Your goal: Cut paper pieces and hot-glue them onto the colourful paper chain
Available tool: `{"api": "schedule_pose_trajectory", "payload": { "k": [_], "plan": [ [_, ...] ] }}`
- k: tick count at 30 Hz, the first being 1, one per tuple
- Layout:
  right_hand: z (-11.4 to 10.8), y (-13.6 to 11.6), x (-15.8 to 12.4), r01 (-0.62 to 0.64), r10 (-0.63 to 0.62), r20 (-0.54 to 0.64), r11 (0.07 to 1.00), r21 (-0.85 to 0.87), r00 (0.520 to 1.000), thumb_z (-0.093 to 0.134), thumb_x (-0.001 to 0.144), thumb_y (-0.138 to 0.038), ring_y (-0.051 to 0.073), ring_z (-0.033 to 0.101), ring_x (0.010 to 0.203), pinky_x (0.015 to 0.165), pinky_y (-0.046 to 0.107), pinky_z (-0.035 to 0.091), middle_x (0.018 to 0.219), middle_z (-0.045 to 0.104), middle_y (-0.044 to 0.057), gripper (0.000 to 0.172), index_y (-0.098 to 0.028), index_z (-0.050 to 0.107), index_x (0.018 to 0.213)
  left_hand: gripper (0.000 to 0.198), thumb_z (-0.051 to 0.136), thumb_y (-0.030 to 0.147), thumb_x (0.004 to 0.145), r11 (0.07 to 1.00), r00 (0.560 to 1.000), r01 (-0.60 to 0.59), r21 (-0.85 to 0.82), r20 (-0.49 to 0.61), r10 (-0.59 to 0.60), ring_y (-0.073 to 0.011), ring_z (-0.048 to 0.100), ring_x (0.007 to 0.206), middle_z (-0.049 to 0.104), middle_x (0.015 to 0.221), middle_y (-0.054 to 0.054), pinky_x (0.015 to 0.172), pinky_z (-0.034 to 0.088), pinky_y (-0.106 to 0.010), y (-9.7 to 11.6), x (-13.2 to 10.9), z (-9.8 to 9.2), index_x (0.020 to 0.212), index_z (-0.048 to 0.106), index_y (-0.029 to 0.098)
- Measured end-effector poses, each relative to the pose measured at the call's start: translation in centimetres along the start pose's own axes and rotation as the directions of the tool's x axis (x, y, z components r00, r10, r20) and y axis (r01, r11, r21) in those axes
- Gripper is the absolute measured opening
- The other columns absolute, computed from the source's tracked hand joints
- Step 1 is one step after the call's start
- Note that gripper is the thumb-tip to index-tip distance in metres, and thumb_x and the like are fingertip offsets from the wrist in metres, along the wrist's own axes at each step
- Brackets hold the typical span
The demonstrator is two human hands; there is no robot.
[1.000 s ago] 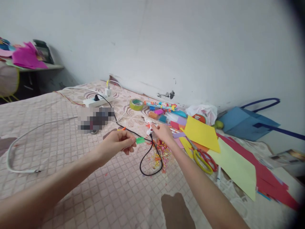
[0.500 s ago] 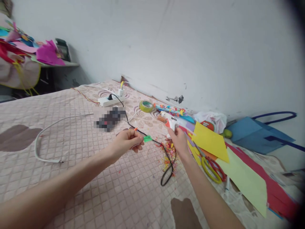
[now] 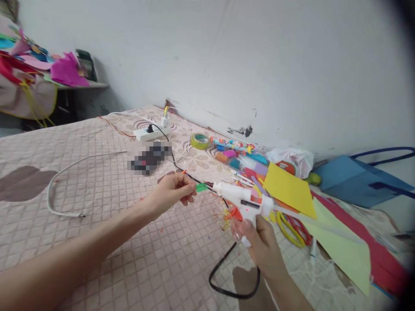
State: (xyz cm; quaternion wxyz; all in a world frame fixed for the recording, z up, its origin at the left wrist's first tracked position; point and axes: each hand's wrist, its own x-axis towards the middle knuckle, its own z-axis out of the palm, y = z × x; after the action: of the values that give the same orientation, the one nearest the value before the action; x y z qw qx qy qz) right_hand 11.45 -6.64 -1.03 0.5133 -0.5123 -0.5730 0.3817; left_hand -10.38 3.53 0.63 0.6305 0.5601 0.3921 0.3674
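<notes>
My right hand (image 3: 259, 242) is wrapped round the handle of a white hot glue gun (image 3: 238, 196) with an orange trigger. A long clear glue stick (image 3: 301, 218) sticks out of its back, and its black cord (image 3: 233, 296) loops below. The gun's tip points left, close to or touching a small green strip (image 3: 201, 187); I cannot tell which. That strip, which looks like paper, is pinched in the fingers of my left hand (image 3: 178, 188). A small orange tip (image 3: 184, 172) shows above these fingers.
On the quilted cover (image 3: 145, 259) are a white power strip (image 3: 151, 133), a blurred-out dark object (image 3: 149, 160) and a tape roll (image 3: 200, 141). At right lie scissors (image 3: 290, 229), a yellow sheet (image 3: 290, 190), a pale green sheet (image 3: 346, 246) and a blue bag (image 3: 366, 179) by the wall.
My right hand has lifted the glue gun off the bed and brought it leftward, its tip now by the green strip. The cord has swung nearer. My left hand has hardly moved.
</notes>
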Motion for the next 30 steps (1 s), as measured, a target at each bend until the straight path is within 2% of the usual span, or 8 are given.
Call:
{"api": "schedule_pose_trajectory", "payload": {
  "k": [2, 4, 8, 13, 18, 22, 30],
  "plan": [
    [0.0, -0.3, -0.5, 0.049, -0.047, 0.015, 0.971, -0.234, 0.999, 0.052, 0.086, -0.04, 0.015, 0.046, 0.056, 0.055, 0.027, 0.039, 0.059, 0.052, 0.0, 0.029, -0.019, 0.053, 0.066, 0.015, 0.06, 0.026, 0.077, 1.0, 1.0, -0.008, -0.007, -0.005, 0.008, -0.0067, 0.054, 0.049, 0.06, 0.059, 0.002, 0.047, 0.042, -0.018, -0.1, 0.0, 0.0, 0.07, 0.056, 0.013],
    [0.2, -0.5, -0.7, 0.114, -0.106, 0.043, 0.925, -0.364, 0.993, 0.052, 0.086, -0.038, 0.018, 0.051, 0.065, 0.064, 0.029, 0.044, 0.066, 0.058, 0.001, 0.024, -0.019, 0.058, 0.074, 0.016, 0.061, 0.027, 0.076, 1.0, 1.0, -0.018, -0.008, -0.009, 0.018, -0.0071, 0.055, 0.051, 0.061, 0.063, 0.001, 0.047, 0.042, -0.019, -0.1, 0.0, 0.0, 0.071, 0.056, 0.012],
    [0.6, -0.5, -0.7, 0.166, -0.149, 0.072, 0.876, -0.452, 0.986, 0.05, 0.088, -0.036, 0.024, 0.057, 0.089, 0.085, 0.036, 0.044, 0.088, 0.066, 0.006, 0.022, -0.018, 0.061, 0.096, 0.016, 0.061, 0.026, 0.077, 1.0, 0.999, -0.03, 0.0, -0.018, 0.03, -0.0069, 0.055, 0.051, 0.06, 0.061, 0.001, 0.048, 0.043, -0.018, 0.0, -0.1, 0.1, 0.071, 0.056, 0.012],
    [0.7, -0.2, -0.5, 0.175, -0.16, 0.072, 0.845, -0.505, 0.984, 0.049, 0.088, -0.037, 0.028, 0.057, 0.1, 0.093, 0.041, 0.042, 0.099, 0.066, 0.009, 0.029, -0.019, 0.06, 0.107, 0.012, 0.06, 0.021, 0.077, 1.0, 0.999, -0.024, -0.001, -0.021, 0.024, -0.0068, 0.056, 0.051, 0.06, 0.059, 0.002, 0.048, 0.045, -0.018, 0.1, -0.2, 0.3, 0.072, 0.056, 0.011],
    [0.9, -0.2, -0.6, 0.188, -0.159, 0.099, 0.827, -0.53, 0.982, 0.047, 0.089, -0.037, 0.028, 0.059, 0.1, 0.092, 0.04, 0.043, 0.097, 0.067, 0.009, 0.03, -0.018, 0.059, 0.109, 0.011, 0.059, 0.02, 0.078, 0.999, 0.999, -0.035, -0.011, -0.02, 0.035, -0.0066, 0.056, 0.05, 0.061, 0.061, 0.001, 0.047, 0.046, -0.018, 0.1, -0.2, 0.4, 0.073, 0.056, 0.011],
    [0.9, -0.1, -0.7, 0.19, -0.168, 0.09, 0.808, -0.558, 0.982, 0.046, 0.089, -0.038, 0.026, 0.061, 0.094, 0.089, 0.038, 0.045, 0.094, 0.067, 0.01, 0.028, -0.017, 0.06, 0.101, 0.012, 0.06, 0.02, 0.078, 0.999, 0.999, -0.041, -0.01, -0.017, 0.041, -0.0071, 0.056, 0.05, 0.059, 0.058, 0.002, 0.048, 0.047, -0.018, 0.1, -0.2, 0.4, 0.071, 0.056, 0.011],
    [1.0, -0.2, -0.8, 0.197, -0.18, 0.087, 0.791, -0.58, 0.98, 0.046, 0.089, -0.036, 0.021, 0.062, 0.077, 0.07, 0.029, 0.049, 0.084, 0.066, 0.006, 0.023, -0.017, 0.058, 0.097, 0.011, 0.059, 0.02, 0.078, 0.999, 0.999, -0.039, -0.004, -0.026, 0.039, -0.0064, 0.056, 0.05, 0.06, 0.06, 0.001, 0.047, 0.046, -0.017, 0.1, -0.2, 0.3, 0.072, 0.056, 0.011]
  ]
}}
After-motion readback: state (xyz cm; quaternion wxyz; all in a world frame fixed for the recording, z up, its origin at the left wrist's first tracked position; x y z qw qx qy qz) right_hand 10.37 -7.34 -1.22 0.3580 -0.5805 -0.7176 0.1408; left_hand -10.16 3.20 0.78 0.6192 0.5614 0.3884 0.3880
